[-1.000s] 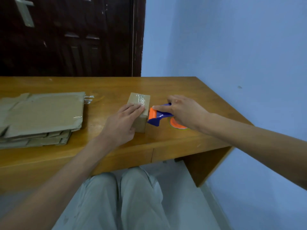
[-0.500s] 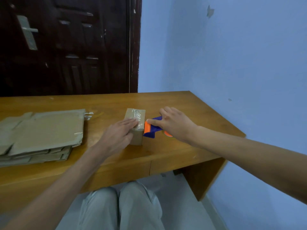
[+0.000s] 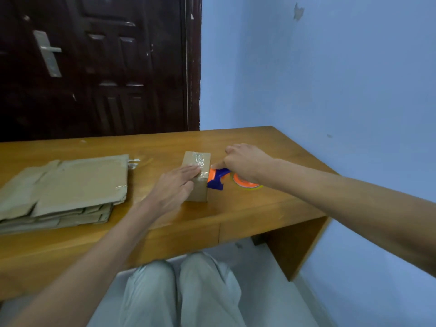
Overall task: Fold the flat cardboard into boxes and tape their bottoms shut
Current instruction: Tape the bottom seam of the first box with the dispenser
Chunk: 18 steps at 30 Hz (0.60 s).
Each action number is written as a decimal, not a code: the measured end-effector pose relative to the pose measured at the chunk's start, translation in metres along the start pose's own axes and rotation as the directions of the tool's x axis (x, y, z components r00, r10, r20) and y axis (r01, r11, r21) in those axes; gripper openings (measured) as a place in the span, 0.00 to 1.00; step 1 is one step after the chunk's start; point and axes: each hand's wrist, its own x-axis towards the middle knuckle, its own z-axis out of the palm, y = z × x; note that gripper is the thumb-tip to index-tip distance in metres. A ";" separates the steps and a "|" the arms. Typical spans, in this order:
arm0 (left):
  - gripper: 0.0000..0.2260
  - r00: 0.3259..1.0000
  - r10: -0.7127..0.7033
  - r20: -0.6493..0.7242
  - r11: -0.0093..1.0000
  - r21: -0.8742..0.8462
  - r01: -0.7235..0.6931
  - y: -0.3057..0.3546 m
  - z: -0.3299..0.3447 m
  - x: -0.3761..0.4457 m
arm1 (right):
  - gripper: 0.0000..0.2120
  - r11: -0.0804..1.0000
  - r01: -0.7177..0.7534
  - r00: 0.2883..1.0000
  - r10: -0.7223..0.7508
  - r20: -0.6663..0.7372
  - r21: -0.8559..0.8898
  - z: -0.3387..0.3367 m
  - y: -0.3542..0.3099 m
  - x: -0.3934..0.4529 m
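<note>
Flat cardboard (image 3: 63, 185) stacked well left of box, several sheets deep, on wooden surface (image 3: 247, 208); clear tape scraps at stack's far right corner, toward box. Dark wooden door (image 3: 94, 67) behind surface, far left of box, metal handle plate on it. Left hand (image 3: 174, 187) just left of box, fingers straight and together, laid flat over box's near top edge, palm against its left side; pressing, not curled round. Box (image 3: 197, 175) small, brown, folded up, standing on surface about mid-way along; shiny clear tape wrinkled across top face. Tape dispenser (image 3: 218, 178) touching box's right side, orange front end against box edge, blue body behind, orange roll (image 3: 245, 184) further right lying low on surface. Right hand (image 3: 245, 161) just right of box, over dispenser, fingers curled down round its handle, gripping; index finger stretched toward orange end next to box. Right forearm running off toward lower right from box. Blue wall (image 3: 330, 79) right of box and behind, chipped paint patch high up. Light trousers, both knees (image 3: 184, 291), below surface's front edge, nearer than box. Pale floor right of knees under surface.
</note>
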 end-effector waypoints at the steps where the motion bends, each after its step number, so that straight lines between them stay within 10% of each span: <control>1: 0.30 1.000 0.000 -0.003 1.000 0.003 0.000 0.000 0.001 -0.001 | 0.22 0.999 0.014 1.000 -0.014 -0.009 -0.045 -0.001 -0.001 0.000; 11: 0.30 1.000 -0.014 -0.005 1.000 0.009 0.014 0.002 0.000 -0.001 | 0.31 0.976 0.051 0.997 -0.063 -0.051 -0.211 0.011 -0.006 -0.008; 18: 0.30 1.000 0.013 -0.018 0.998 0.054 -0.012 0.003 0.000 0.001 | 0.27 1.000 -0.015 0.997 0.016 0.077 -0.015 0.000 0.000 0.003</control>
